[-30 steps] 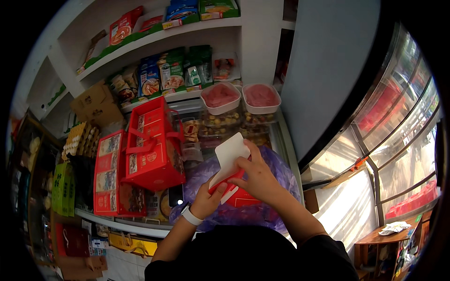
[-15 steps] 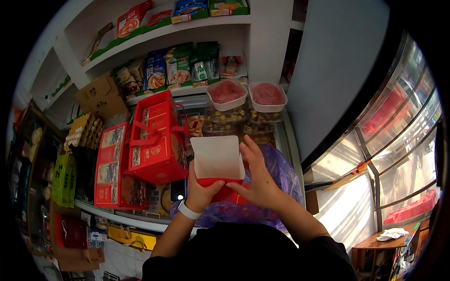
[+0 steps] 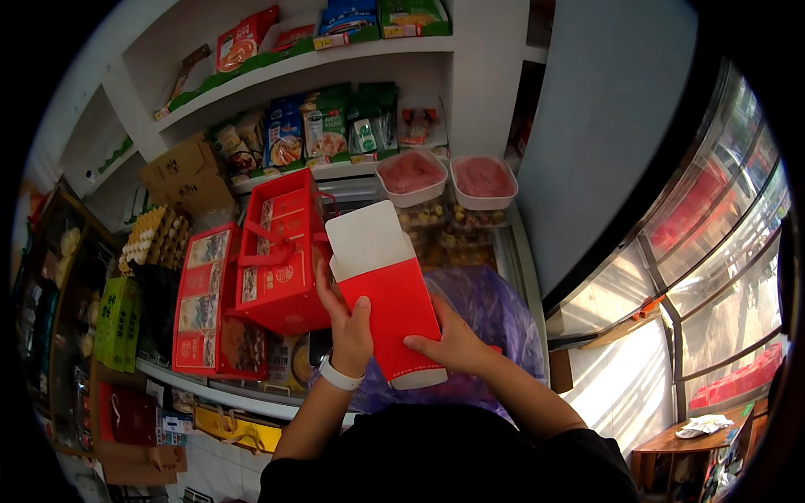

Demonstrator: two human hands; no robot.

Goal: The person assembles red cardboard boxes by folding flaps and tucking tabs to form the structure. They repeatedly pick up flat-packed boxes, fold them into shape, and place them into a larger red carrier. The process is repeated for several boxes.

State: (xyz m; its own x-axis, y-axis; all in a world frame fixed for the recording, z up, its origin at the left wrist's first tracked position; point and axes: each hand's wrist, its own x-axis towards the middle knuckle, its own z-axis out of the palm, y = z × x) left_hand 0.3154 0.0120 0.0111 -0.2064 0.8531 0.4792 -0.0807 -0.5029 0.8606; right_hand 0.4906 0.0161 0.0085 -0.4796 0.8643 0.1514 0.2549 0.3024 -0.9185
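A red carton (image 3: pixel 390 314) with white inner flaps is held up at a tilt in front of me. Its long white flap stands open at the far end, and a short white flap shows at the near end. My left hand (image 3: pixel 348 331) grips its left edge, the thumb lying on the red face. From the right side, my right hand (image 3: pixel 453 339) holds the same carton, thumb on the face and fingers partly hidden behind it. Under the carton lies a purple plastic bag (image 3: pixel 495 310), with a bit of red showing.
Red gift boxes with handles (image 3: pixel 281 272) stand left of my hands, another red box (image 3: pixel 205 302) beside them. Egg trays (image 3: pixel 155 235) and a brown carton (image 3: pixel 189 180) are farther left. Two white tubs of pink meat (image 3: pixel 485 183) sit on clear packs behind. Shelves of packets (image 3: pixel 327 126) rise beyond.
The carton has turned from its open end facing me to its long red face showing, tilted. My right hand has come down from its flap edge to its side.
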